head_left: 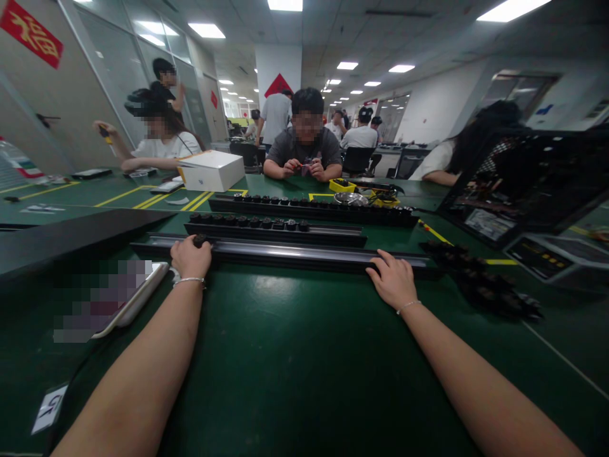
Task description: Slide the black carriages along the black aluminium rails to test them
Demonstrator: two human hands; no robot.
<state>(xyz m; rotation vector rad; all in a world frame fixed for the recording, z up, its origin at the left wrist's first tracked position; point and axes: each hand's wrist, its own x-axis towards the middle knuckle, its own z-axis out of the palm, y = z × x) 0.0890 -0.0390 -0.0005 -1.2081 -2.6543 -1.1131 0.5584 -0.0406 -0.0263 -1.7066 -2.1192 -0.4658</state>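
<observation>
From where I stand, the nearest long rail [290, 252] lies crosswise on the green desk [295, 355], just in front of the person. The left hand [191, 259] is near the rail's left end, its fingers curled closed around a small black knob [202, 240]. The right hand [392, 278] is partly open toward the other end, fingers bent over the rail and thumb at its near edge; I can't tell whether it grips or only rests there.

Just behind are 2 more rails: a shorter rail [335, 231] with 1 row of black knobs along its left part, and a far rail [304, 209] lined with more. A dark heap of parts [483, 276] sits near the right end. A phone [107, 304] lies by the left forearm, and across the desk 1 co-worker [304, 149] holds something small in both hands.
</observation>
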